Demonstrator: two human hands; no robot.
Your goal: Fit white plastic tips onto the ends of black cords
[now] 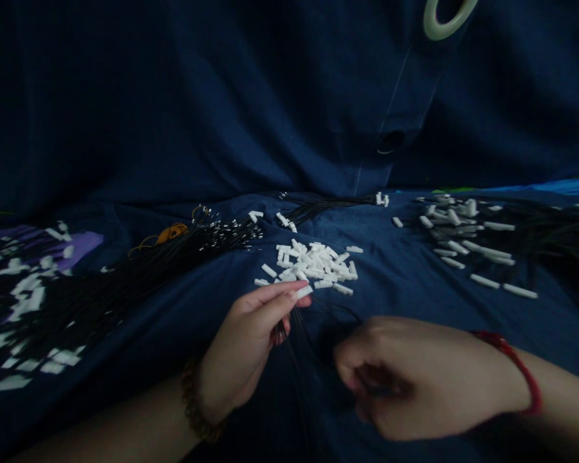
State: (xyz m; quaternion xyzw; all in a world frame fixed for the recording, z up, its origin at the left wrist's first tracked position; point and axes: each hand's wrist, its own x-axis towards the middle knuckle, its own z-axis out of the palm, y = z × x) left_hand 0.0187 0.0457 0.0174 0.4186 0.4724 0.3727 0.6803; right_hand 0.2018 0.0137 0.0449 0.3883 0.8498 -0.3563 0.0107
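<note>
Between the thumb and fingers of my left hand (258, 334) is a small white plastic connector housing (304, 292). Thin black wires (280, 331) hang from under those same fingers. To the right, my right hand (390, 379) is curled closed, its fingertips partly hidden and a little blurred. A black wire (340, 308) runs from near the housing to my right hand's knuckles. Just beyond my left fingertips lies a loose pile of white connector housings (318, 260).
Dark blue cloth (395, 257) covers the surface and rises behind. Black wires with bare shiny ends (231, 233) lie left, beside an orange tie (171, 233). Wire bundles with white connectors lie at far left (29, 292) and right (463, 222). A pale ring (437, 29) hangs above.
</note>
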